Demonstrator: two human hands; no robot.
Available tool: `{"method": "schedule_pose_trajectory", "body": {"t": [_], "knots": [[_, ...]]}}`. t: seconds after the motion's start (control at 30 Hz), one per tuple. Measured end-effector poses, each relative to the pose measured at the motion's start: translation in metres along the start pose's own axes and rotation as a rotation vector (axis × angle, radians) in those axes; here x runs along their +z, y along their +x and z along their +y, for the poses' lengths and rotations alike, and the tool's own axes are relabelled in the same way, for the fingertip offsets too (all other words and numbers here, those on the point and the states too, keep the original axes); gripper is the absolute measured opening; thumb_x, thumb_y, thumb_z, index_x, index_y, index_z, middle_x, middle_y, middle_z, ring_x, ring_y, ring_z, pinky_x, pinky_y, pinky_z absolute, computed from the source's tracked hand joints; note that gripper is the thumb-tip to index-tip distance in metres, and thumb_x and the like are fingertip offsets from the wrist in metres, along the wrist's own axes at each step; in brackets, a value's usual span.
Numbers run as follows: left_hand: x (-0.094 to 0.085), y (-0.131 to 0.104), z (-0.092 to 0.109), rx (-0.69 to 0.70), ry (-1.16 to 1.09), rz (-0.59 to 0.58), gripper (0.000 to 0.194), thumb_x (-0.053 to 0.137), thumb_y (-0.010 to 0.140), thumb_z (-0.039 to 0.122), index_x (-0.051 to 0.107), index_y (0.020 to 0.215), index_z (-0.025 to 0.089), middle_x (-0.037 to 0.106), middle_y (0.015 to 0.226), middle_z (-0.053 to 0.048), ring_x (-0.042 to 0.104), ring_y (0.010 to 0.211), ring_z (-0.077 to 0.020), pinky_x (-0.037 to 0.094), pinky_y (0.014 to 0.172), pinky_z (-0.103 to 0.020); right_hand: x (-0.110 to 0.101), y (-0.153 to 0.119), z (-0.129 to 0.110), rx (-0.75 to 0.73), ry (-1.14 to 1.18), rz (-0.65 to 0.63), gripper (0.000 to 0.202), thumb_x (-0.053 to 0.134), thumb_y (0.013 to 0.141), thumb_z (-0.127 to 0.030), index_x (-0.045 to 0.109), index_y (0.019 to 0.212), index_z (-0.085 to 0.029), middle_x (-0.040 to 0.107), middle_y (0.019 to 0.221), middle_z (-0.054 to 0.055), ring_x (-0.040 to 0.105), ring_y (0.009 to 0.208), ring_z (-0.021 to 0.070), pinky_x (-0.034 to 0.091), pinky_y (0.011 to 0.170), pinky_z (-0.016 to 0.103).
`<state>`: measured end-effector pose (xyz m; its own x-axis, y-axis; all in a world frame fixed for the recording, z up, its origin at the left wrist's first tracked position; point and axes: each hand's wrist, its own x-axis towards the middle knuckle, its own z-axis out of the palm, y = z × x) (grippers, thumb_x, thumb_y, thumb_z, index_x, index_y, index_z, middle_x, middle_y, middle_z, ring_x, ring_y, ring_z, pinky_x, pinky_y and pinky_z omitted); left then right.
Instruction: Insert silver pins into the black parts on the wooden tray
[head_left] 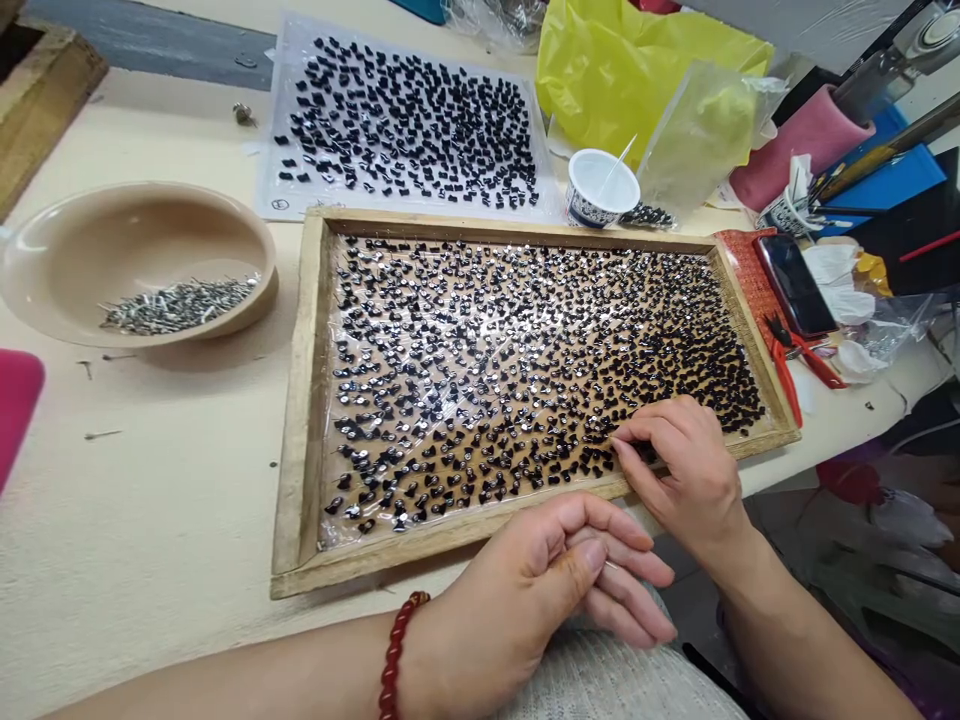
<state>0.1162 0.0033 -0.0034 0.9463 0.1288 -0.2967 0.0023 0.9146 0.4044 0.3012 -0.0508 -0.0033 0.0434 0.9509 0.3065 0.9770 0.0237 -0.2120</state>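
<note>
My left hand (555, 590), with a red bracelet on the wrist, is loosely closed in front of the wooden tray (296, 400). Its thumb lies against the curled fingers, where a thin pale glint shows; what they hold is too small to name. Over the tray's front right part, my right hand (686, 470) is closed in a pinch. Whatever is between its thumb and forefinger I cannot make out. Many small black pieces (480, 450) with shiny metal bits stand in rows across the plastic-covered tray.
To the left sits a beige bowl (60, 240) with small metal pins (180, 305); a few lie loose nearby. Behind the tray is a white sheet (551, 190) of black pieces. A white cup (589, 200) holds a thin stick. Pliers (784, 375) and a phone (799, 285) lie right.
</note>
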Motion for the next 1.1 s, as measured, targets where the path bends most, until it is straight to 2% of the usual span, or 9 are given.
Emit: {"method": "schedule_pose_trajectory", "body": {"t": [0.23,0.3,0.4,0.5,0.57,0.63,0.73,0.93,1.1], "knots": [[0.003,-0.002,0.004,-0.067,-0.069,0.034,0.016,0.062,0.085,0.022,0.056,0.095,0.011,0.066,0.096,-0.010,0.069,0.089,-0.0190,0.051,0.079,-0.027,-0.002,-0.002,0.001,0.015,0.017,-0.010,0.004,0.063,0.080,-0.017,0.063,0.083,-0.020,0.064,0.079,0.001,0.055,0.078,0.0158,0.037,0.072,0.033],[0.003,-0.002,0.003,-0.096,-0.090,0.032,0.016,0.064,0.083,0.023,0.055,0.090,0.011,0.067,0.088,-0.009,0.070,0.083,-0.0185,0.052,0.073,-0.025,-0.003,-0.002,0.001,0.022,0.025,0.003,0.006,0.064,0.079,-0.019,0.065,0.085,-0.021,0.065,0.079,0.001,0.056,0.078,0.0158,0.038,0.072,0.033],[0.002,-0.003,0.002,-0.140,-0.091,0.005,0.023,0.066,0.080,0.032,0.052,0.084,0.015,0.067,0.073,-0.005,0.068,0.060,-0.0154,0.049,0.054,-0.021,-0.008,-0.002,-0.002,0.040,0.092,0.036,0.008,0.066,0.078,-0.019,0.065,0.085,-0.021,0.065,0.080,0.002,0.057,0.078,0.0166,0.041,0.073,0.034],[0.003,-0.005,0.003,-0.134,0.023,0.021,0.028,0.064,0.081,0.040,0.050,0.083,0.016,0.056,0.057,0.002,0.046,0.039,-0.0052,0.031,0.041,-0.015,-0.018,-0.004,-0.011,0.044,0.272,0.040,0.008,0.064,0.077,-0.016,0.064,0.085,-0.020,0.063,0.077,0.002,0.057,0.077,0.0167,0.043,0.071,0.034],[0.004,-0.007,0.005,-0.057,0.064,0.057,0.028,0.059,0.084,0.041,0.050,0.085,0.015,0.042,0.053,0.007,0.029,0.042,-0.0032,0.021,0.043,-0.016,-0.026,-0.006,-0.018,0.014,0.422,0.011,0.006,0.062,0.079,-0.018,0.062,0.085,-0.019,0.060,0.075,0.003,0.056,0.075,0.0163,0.044,0.069,0.033],[0.003,-0.007,0.006,0.028,0.033,0.055,0.026,0.055,0.087,0.040,0.051,0.091,0.015,0.033,0.056,0.008,0.021,0.049,-0.0055,0.018,0.047,-0.019,-0.032,-0.009,-0.025,-0.041,0.544,-0.033,0.007,0.059,0.082,-0.024,0.061,0.086,-0.018,0.058,0.075,0.003,0.055,0.073,0.0158,0.044,0.067,0.034],[0.001,-0.006,0.006,0.063,0.001,0.019,0.018,0.051,0.090,0.033,0.047,0.097,0.017,0.035,0.064,0.006,0.024,0.054,-0.0066,0.021,0.051,-0.021,-0.036,-0.010,-0.033,-0.096,0.604,-0.087,0.011,0.057,0.083,-0.028,0.059,0.087,-0.017,0.056,0.074,0.003,0.054,0.071,0.0153,0.044,0.067,0.034],[0.001,-0.005,0.005,0.054,0.049,0.026,0.015,0.051,0.091,0.029,0.043,0.095,0.017,0.043,0.075,0.003,0.041,0.062,-0.0068,0.033,0.058,-0.020,-0.035,-0.007,-0.036,-0.084,0.590,-0.090,0.014,0.061,0.075,-0.009,0.059,0.086,-0.017,0.057,0.074,0.002,0.053,0.071,0.0135,0.044,0.066,0.032],[0.002,-0.005,0.005,0.063,0.033,0.031,0.016,0.055,0.089,0.026,0.044,0.092,0.016,0.047,0.077,0.002,0.046,0.063,-0.0060,0.039,0.059,-0.019,-0.037,-0.008,-0.033,-0.075,0.625,-0.135,0.012,0.060,0.075,-0.007,0.059,0.083,-0.017,0.056,0.072,0.002,0.053,0.069,0.0128,0.044,0.063,0.030]]}}
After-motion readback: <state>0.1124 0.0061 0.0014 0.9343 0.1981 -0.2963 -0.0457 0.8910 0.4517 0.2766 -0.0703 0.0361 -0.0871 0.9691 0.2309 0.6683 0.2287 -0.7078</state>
